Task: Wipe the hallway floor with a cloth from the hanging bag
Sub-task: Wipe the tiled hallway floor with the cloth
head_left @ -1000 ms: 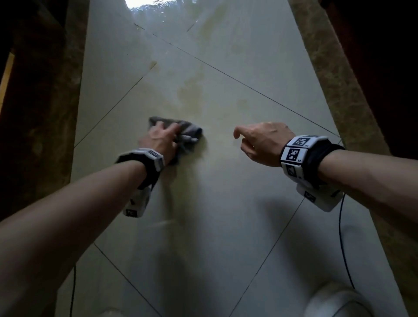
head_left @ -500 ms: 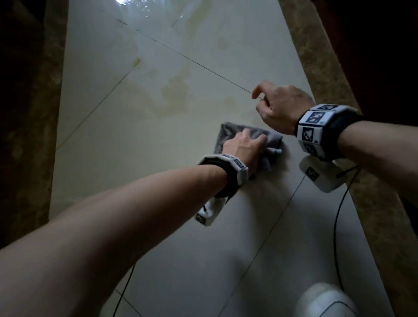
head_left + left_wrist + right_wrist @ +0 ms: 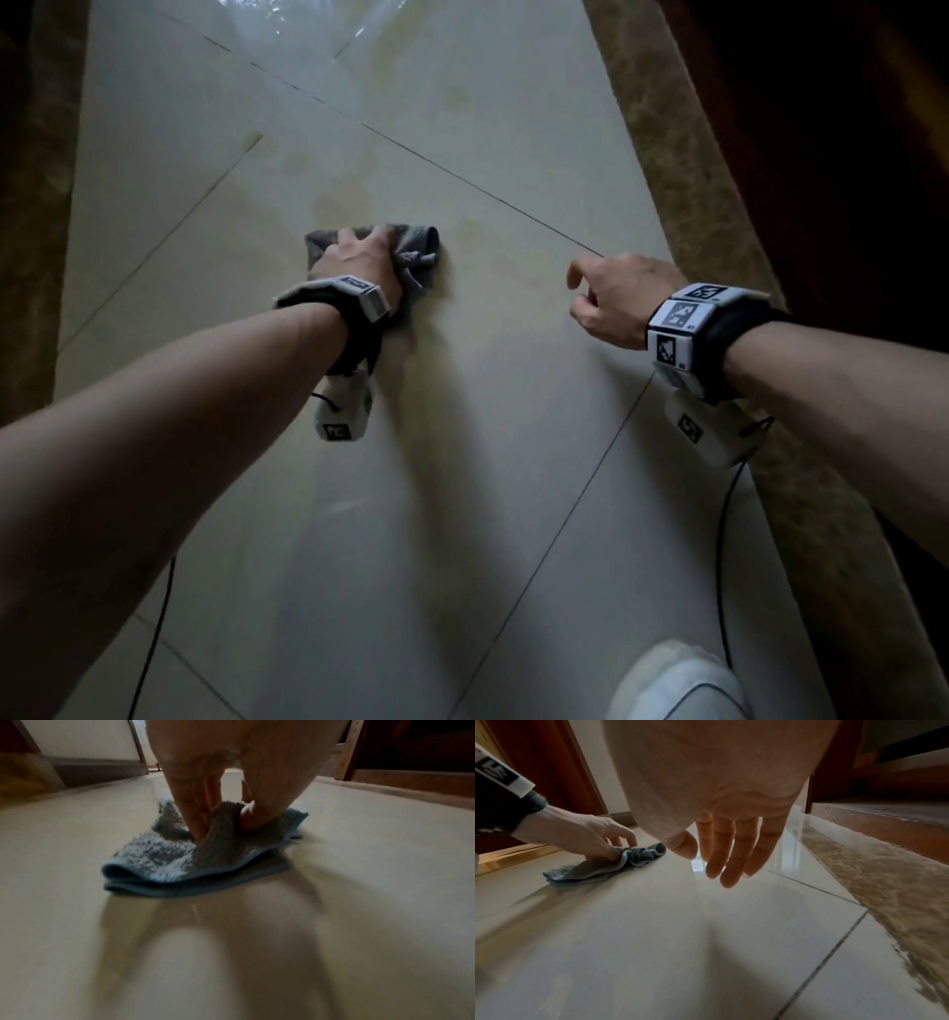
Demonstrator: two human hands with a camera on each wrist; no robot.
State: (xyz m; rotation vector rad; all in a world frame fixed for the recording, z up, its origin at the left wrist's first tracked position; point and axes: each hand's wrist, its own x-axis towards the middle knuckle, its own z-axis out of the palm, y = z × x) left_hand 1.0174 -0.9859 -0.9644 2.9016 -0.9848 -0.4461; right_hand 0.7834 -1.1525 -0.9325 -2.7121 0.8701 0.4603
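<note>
1. Cloth (image 3: 203,854): grey-blue terry, nubby pile on top, smoother hemmed edge. Folded into at least two layers and bunched at the middle, lying flat on the floor (image 3: 462,462).
2. Left hand (image 3: 359,259) bears down on the cloth, fingers (image 3: 191,809) and thumb pinching a raised ridge of fabric between them. Clamped on cloth, pressed to tile.
3. Cloth position: mid-hallway, on a large tile, just beside a faint yellowish stain patch (image 3: 344,200). Stain edge is soft, could be wet film or discoloration, can't tell.
4. Right hand (image 3: 619,300) hangs above the floor, well apart from the cloth, holding nothing. Fingers (image 3: 734,852) loosely extended downward, relaxed.
5. Floor: glossy cream tiles, thin dark grout lines (image 3: 560,519) running diagonally, strong reflections.
6. Border strip (image 3: 683,169) along the right: brown mottled stone look, polished.
7. Dark wood door frame (image 3: 885,815) beyond the border.
8. White shoe toe (image 3: 678,683) at bottom edge.
</note>
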